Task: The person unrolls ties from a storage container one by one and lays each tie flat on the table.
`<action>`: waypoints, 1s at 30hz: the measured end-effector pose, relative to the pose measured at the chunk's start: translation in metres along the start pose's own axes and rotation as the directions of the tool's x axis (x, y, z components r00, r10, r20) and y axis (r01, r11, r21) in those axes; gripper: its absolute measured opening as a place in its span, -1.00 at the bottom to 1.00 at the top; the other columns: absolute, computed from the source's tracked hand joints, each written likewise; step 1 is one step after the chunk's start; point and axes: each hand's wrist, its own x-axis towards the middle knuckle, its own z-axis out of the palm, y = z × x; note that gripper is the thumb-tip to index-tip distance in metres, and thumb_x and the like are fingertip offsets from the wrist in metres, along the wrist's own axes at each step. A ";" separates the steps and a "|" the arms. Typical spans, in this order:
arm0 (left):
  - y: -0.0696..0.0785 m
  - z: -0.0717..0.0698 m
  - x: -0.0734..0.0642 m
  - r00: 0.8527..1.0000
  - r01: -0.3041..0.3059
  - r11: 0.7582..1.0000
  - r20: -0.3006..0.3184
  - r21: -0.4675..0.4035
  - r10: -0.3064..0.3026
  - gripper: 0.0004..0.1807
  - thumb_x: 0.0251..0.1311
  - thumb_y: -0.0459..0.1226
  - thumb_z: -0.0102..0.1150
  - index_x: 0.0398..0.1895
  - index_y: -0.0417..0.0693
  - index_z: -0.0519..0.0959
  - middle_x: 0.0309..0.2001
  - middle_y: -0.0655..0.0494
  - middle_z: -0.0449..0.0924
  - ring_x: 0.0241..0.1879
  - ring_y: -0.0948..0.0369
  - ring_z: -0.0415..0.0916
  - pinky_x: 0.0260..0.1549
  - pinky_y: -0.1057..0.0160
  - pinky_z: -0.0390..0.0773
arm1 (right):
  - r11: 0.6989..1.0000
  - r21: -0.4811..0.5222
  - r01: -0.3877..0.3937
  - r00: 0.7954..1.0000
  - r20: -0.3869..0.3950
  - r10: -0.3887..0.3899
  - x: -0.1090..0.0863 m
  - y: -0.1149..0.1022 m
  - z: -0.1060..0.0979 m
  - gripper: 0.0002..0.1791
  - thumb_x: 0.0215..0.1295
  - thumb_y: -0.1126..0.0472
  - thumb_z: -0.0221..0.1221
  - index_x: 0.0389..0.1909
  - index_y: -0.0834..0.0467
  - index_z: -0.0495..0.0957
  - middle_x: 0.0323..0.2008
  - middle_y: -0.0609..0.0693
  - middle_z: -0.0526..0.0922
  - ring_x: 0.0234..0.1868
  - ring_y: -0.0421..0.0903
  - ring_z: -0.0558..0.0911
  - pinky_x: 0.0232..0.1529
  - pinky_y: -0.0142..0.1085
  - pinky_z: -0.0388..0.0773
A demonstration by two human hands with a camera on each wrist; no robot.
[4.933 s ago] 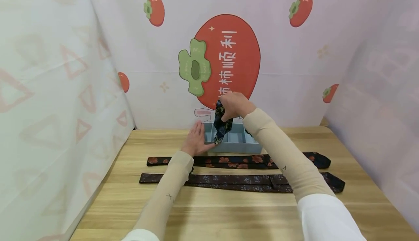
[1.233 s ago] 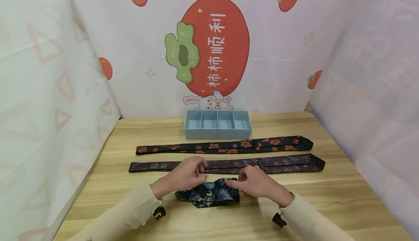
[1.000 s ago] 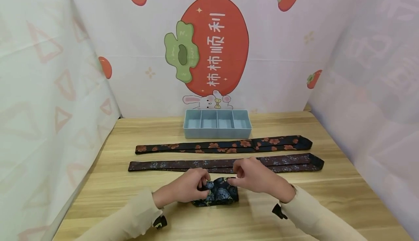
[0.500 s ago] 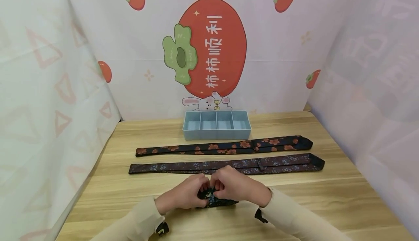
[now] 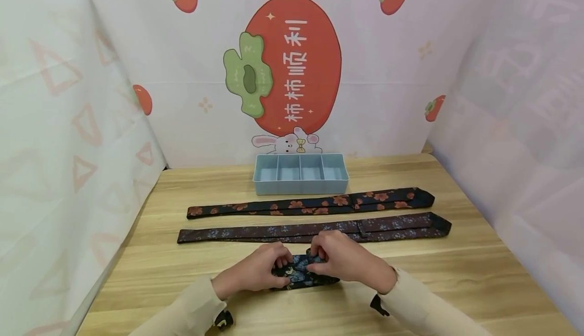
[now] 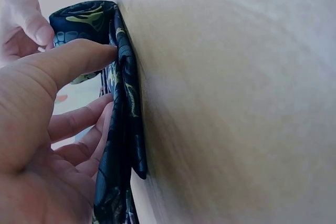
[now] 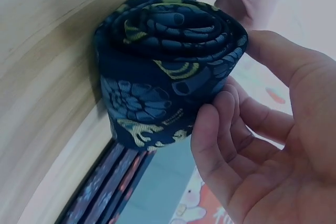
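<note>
A dark navy necktie (image 5: 298, 271) with blue flowers and yellow marks lies on the table in front of me, partly rolled up. My right hand (image 5: 349, 260) grips the rolled end; in the right wrist view the coil (image 7: 157, 77) sits between its thumb and curled fingers. Close by on the left, my left hand (image 5: 257, 270) holds the flat, layered stretch of the tie (image 6: 128, 103), thumb on one edge and fingers at the other. The fingers hide parts of the tie in the head view.
Behind the hands lies a dark maroon necktie (image 5: 274, 231) with small blue flowers, stretched lengthwise. Beyond it is a black necktie (image 5: 255, 208) with orange flowers. A light blue divided box (image 5: 301, 188) stands at the back, before the printed curtain (image 5: 191, 138).
The navy necktie, earlier held over the box by my right hand, is now on the table near me and partly rolled. My right hand moved left toward my left hand, then back right.
</note>
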 end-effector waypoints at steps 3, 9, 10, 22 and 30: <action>-0.001 -0.001 0.000 1.000 0.003 1.000 0.004 0.005 -0.003 -0.64 0.25 -0.13 0.50 0.05 0.01 0.66 -0.12 0.25 0.59 -0.22 0.45 0.46 -0.13 0.36 0.60 | 1.000 0.008 -0.018 1.000 -0.006 0.018 -0.005 0.004 -0.003 -0.80 0.32 0.06 0.46 -0.25 0.07 0.68 -0.44 -0.17 0.54 -0.47 -0.38 0.40 -0.36 -0.42 0.43; 0.002 -0.002 -0.002 1.000 -0.004 1.000 0.023 -0.004 0.004 -0.63 0.28 -0.14 0.49 0.09 -0.01 0.66 -0.09 0.23 0.60 -0.19 0.45 0.48 -0.11 0.36 0.61 | 0.996 0.083 -0.040 0.999 -0.022 0.042 -0.019 0.016 -0.010 -0.82 0.32 0.09 0.46 -0.24 0.07 0.68 -0.44 -0.16 0.57 -0.47 -0.40 0.45 -0.38 -0.43 0.50; 0.002 -0.002 -0.003 1.000 -0.002 1.000 0.027 -0.004 0.002 -0.63 0.28 -0.14 0.48 0.10 -0.01 0.65 -0.08 0.22 0.60 -0.18 0.45 0.48 -0.11 0.37 0.61 | 0.994 0.097 -0.041 0.999 -0.023 0.043 -0.021 0.018 -0.011 -0.82 0.32 0.10 0.46 -0.23 0.08 0.67 -0.44 -0.17 0.57 -0.46 -0.39 0.46 -0.38 -0.42 0.51; 0.002 -0.005 -0.005 0.999 0.004 1.000 0.034 0.009 -0.004 -0.60 0.27 -0.15 0.49 0.12 -0.01 0.64 -0.07 0.22 0.59 -0.18 0.45 0.47 -0.10 0.36 0.61 | 0.992 0.122 -0.020 1.000 0.012 0.019 -0.026 0.020 -0.023 -0.84 0.35 0.12 0.43 -0.25 0.08 0.66 -0.46 -0.24 0.57 -0.48 -0.39 0.49 -0.37 -0.42 0.53; 0.004 -0.004 -0.003 1.000 -0.026 1.000 0.015 0.000 0.026 -0.63 0.24 -0.19 0.50 0.07 -0.05 0.66 -0.10 0.18 0.61 -0.20 0.44 0.48 -0.12 0.37 0.61 | 0.997 0.017 0.073 0.995 0.066 -0.074 -0.003 -0.011 -0.015 -0.88 0.33 0.26 0.42 -0.16 0.18 0.76 -0.47 -0.21 0.63 -0.48 -0.45 0.49 -0.36 -0.47 0.55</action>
